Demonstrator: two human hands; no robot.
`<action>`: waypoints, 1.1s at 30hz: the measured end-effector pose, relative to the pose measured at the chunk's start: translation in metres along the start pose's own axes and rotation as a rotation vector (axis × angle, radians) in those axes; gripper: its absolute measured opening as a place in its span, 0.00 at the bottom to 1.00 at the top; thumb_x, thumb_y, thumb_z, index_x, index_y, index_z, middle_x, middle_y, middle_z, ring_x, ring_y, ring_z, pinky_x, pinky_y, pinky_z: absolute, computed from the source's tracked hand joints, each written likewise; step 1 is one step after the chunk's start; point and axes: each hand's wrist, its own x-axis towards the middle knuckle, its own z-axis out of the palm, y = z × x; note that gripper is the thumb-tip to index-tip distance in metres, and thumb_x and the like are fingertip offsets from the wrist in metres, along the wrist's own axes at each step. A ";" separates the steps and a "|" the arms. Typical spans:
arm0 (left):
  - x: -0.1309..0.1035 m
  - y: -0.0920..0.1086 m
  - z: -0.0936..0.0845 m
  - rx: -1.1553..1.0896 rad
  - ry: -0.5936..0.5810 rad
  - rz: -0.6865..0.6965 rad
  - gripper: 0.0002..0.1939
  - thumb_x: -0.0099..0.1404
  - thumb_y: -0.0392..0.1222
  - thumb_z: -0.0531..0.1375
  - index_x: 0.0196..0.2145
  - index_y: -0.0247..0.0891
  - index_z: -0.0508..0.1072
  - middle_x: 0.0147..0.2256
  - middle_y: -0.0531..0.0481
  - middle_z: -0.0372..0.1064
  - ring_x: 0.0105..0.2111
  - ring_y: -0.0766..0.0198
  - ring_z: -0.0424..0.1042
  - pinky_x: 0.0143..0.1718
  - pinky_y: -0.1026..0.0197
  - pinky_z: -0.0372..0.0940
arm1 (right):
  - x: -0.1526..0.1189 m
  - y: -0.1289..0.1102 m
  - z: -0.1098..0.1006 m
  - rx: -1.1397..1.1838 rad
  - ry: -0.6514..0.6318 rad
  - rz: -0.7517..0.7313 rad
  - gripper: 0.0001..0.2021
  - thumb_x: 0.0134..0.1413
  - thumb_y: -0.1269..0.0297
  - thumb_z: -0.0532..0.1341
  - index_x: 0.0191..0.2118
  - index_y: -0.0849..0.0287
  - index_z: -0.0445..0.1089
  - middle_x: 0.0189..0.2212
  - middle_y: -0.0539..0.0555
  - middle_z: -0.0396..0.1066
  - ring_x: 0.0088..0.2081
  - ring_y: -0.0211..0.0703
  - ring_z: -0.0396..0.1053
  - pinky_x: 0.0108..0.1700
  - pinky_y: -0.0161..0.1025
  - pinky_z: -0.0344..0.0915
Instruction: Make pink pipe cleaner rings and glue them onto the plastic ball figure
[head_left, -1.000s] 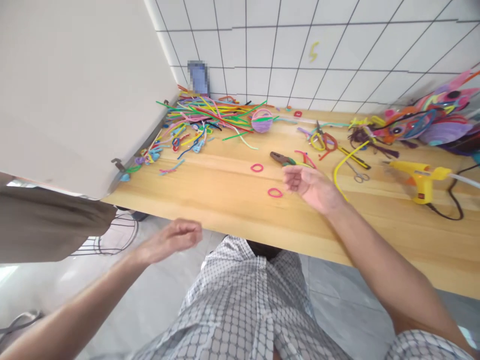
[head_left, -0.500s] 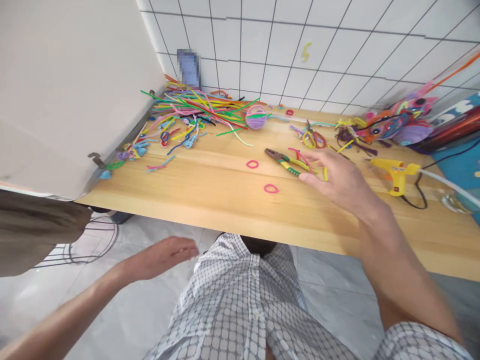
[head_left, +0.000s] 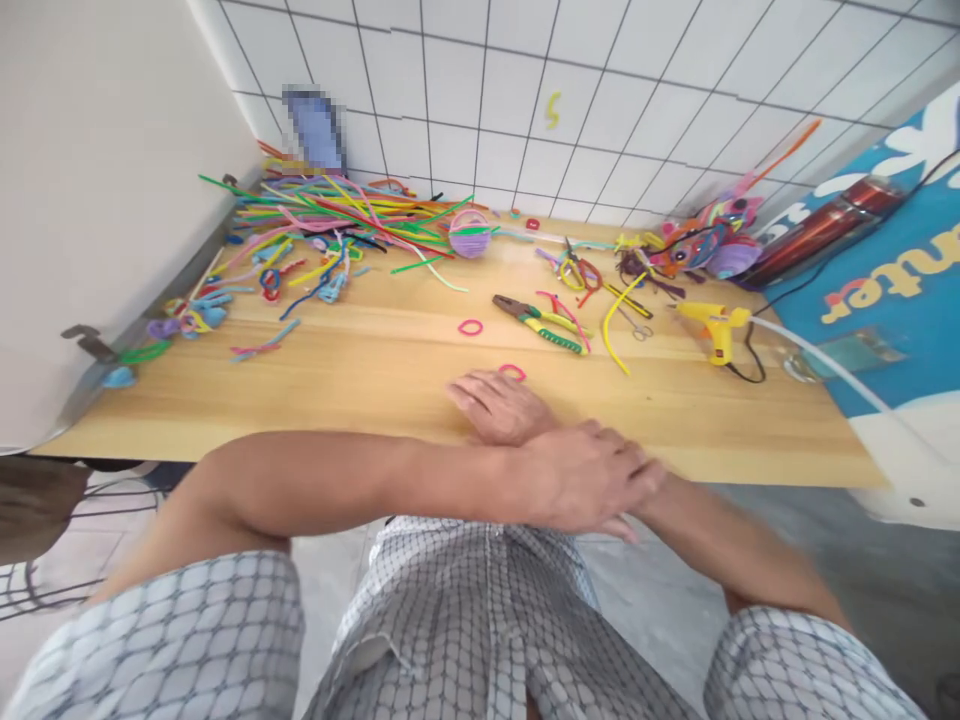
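Note:
My left hand (head_left: 585,475) lies across my right forearm, its fingers apart over the skin and no object seen in it. Under it, my right hand (head_left: 506,405) reaches left near the table's front edge, blurred, with fingers loosely apart and nothing seen in them. Just beyond its knuckles is a pink ring (head_left: 512,372), partly covered; another pink ring (head_left: 470,327) lies farther back. Pliers (head_left: 540,322) with green and yellow handles rest to the right, with a pink strip beside and over the handles. A yellow strip (head_left: 611,325) curves on the wood.
Many coloured pipe cleaners (head_left: 360,215) are heaped at the back left by a purple ball (head_left: 470,233). Scissors (head_left: 581,272), a yellow glue gun (head_left: 712,325) with its cord, and a red flask (head_left: 832,230) are to the right. A grey-white panel (head_left: 112,200) stands left.
My right hand has left the pliers and the pink and yellow strips and come down leftward. My left hand has risen from below the table edge onto my right forearm. The view has shifted right.

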 end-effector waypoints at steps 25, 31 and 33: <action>-0.136 -0.121 0.008 0.066 0.154 -0.232 0.15 0.82 0.44 0.58 0.45 0.36 0.83 0.54 0.40 0.84 0.52 0.51 0.82 0.58 0.47 0.76 | -0.185 0.089 -0.085 -0.582 0.122 0.818 0.17 0.73 0.54 0.60 0.51 0.56 0.82 0.47 0.62 0.86 0.48 0.64 0.84 0.47 0.56 0.79; -0.111 -0.130 0.014 0.051 0.194 -0.211 0.15 0.82 0.45 0.57 0.52 0.37 0.82 0.55 0.40 0.83 0.54 0.52 0.81 0.59 0.49 0.75 | -0.169 0.138 -0.081 -0.352 0.077 0.675 0.27 0.72 0.49 0.57 0.67 0.57 0.73 0.69 0.67 0.73 0.71 0.65 0.70 0.72 0.66 0.68; -0.112 -0.137 0.019 0.040 0.249 -0.233 0.14 0.82 0.45 0.57 0.50 0.37 0.83 0.54 0.39 0.83 0.53 0.52 0.81 0.59 0.48 0.74 | -0.175 0.138 -0.087 -0.331 0.047 0.657 0.25 0.72 0.48 0.56 0.63 0.56 0.77 0.68 0.65 0.75 0.69 0.65 0.72 0.72 0.66 0.67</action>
